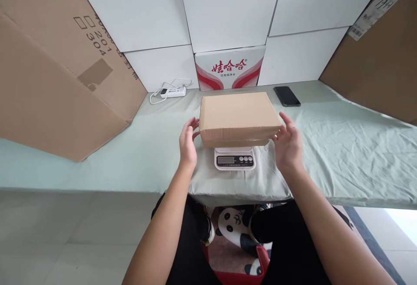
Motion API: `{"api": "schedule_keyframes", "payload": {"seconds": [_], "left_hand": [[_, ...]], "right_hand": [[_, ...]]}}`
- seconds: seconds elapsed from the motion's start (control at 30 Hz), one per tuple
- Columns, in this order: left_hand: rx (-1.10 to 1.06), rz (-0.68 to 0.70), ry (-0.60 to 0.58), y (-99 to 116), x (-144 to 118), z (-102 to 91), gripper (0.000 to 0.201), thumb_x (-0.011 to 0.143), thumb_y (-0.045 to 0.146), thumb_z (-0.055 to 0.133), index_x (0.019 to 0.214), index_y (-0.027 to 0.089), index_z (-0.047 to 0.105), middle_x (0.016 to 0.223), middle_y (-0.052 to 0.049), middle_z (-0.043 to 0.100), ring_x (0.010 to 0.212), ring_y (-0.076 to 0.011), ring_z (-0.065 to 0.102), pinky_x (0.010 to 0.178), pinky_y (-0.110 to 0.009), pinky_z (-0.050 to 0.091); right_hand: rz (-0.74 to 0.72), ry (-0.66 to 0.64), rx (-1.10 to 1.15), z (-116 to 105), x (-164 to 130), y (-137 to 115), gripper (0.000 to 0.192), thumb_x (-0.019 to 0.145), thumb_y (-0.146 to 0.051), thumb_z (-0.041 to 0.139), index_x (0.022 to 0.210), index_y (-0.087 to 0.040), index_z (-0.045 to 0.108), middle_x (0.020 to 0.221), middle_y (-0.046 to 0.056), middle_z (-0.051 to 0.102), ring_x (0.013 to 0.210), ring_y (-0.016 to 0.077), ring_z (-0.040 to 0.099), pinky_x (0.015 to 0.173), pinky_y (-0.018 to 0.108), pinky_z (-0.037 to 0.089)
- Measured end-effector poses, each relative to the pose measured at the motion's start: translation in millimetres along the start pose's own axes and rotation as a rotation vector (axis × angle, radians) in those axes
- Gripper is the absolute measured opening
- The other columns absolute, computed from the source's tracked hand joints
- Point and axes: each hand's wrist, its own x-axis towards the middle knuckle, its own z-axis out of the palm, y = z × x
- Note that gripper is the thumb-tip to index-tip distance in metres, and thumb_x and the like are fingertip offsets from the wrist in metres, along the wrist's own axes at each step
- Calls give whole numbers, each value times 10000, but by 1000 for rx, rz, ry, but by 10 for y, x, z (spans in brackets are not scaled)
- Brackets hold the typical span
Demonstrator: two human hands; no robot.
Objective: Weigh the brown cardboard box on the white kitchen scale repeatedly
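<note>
A closed brown cardboard box (239, 113) sits over a small white digital kitchen scale (235, 163), covering most of its platform. The scale's front panel with a grey display and several round buttons shows below the box; no digits can be read. At the box's left end is my left hand (188, 144), fingers apart, their tips close against its edge. My right hand (289, 146) is beside the front right corner, thumb raised and fingers spread, some fingertips at or just under the edge. Whether either hand bears any weight is unclear.
A light green cloth covers the table (156, 146). Behind the box stands a red-and-white printed carton (230, 67) against white panels. A black phone (286, 96) lies back right, and a white device with a cable (173, 91) back left. Large cardboard sheets (58, 72) flank both sides.
</note>
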Motion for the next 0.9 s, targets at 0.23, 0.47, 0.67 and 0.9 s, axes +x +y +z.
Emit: {"api": "schedule_keyframes", "payload": {"seconds": [0.23, 0.47, 0.67, 0.9], "left_hand": [[-99, 48, -91, -42, -221, 277, 707, 1079, 748, 431, 1501, 253, 709, 1701, -78, 628, 1691, -284, 452, 1383, -402, 389], [-129, 151, -158, 73, 213, 486, 766, 1054, 821, 396, 1519, 296, 705, 1691, -60, 637, 1696, -290, 447, 1382, -414, 397], [-95, 86, -259, 25, 832, 708, 744, 1112, 744, 265, 1544, 300, 676, 1647, -49, 679, 1720, -261, 402, 1387, -402, 376], [-64, -48, -291, -386, 1029, 686, 763, 1132, 720, 200, 1531, 260, 660, 1692, -53, 641, 1713, -249, 414, 1369, -368, 387]], "right_hand": [[-146, -210, -88, 174, -93, 148, 636, 1051, -720, 469, 1548, -354, 622, 1684, 17, 612, 1678, 312, 444, 1407, 528, 355], [-301, -171, -150, 335, 316, 34, 658, 1040, -740, 470, 1580, -379, 577, 1701, 14, 583, 1699, 324, 407, 1418, 587, 337], [-384, -174, -146, 544, 915, 39, 677, 977, -764, 509, 1515, -367, 613, 1608, 49, 650, 1665, 343, 450, 1378, 569, 398], [-264, -167, -112, 556, 1251, 464, 680, 920, -754, 548, 1435, -321, 650, 1618, 45, 640, 1611, 327, 495, 1378, 546, 379]]}}
